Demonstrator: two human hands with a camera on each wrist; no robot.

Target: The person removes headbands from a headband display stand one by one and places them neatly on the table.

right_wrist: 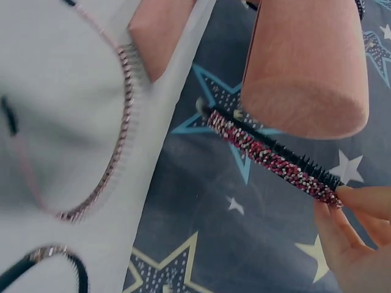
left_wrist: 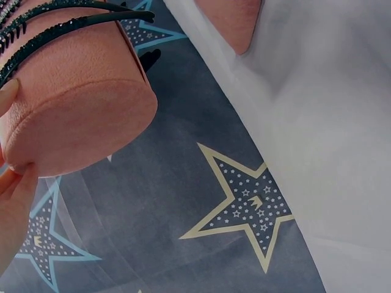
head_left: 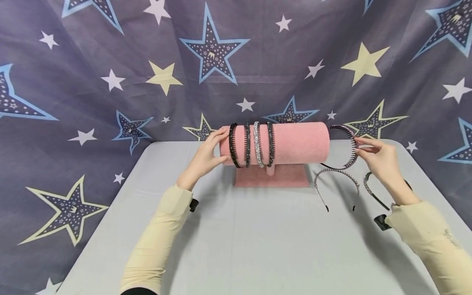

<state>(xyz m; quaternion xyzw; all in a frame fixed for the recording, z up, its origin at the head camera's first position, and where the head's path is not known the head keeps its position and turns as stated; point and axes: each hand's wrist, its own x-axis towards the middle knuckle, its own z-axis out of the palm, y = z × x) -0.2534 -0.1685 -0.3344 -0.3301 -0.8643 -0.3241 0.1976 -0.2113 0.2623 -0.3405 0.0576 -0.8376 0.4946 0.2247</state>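
A pink padded roll (head_left: 298,141) lies crosswise on its stand, with several glittery toothed headbands around its left half; one of them is a silver headband (head_left: 258,143). My left hand (head_left: 206,155) grips the roll's left end, thumb in front and fingers over the top, beside a black headband (head_left: 233,145). Just off the roll's right end, my right hand (head_left: 380,159) pinches a black-toothed headband (head_left: 352,141) between thumb and fingers. In the right wrist view this headband (right_wrist: 275,162) shows pink, red and white sparkle outside and black teeth inside.
The stand's pink base (head_left: 271,180) sits on a white-covered table (head_left: 258,246). A thin pinkish headband (head_left: 335,172) lies near the base's right side, and a dark headband (head_left: 376,196) lies partly hidden below my right wrist. A star-patterned curtain (head_left: 258,90) hangs behind.
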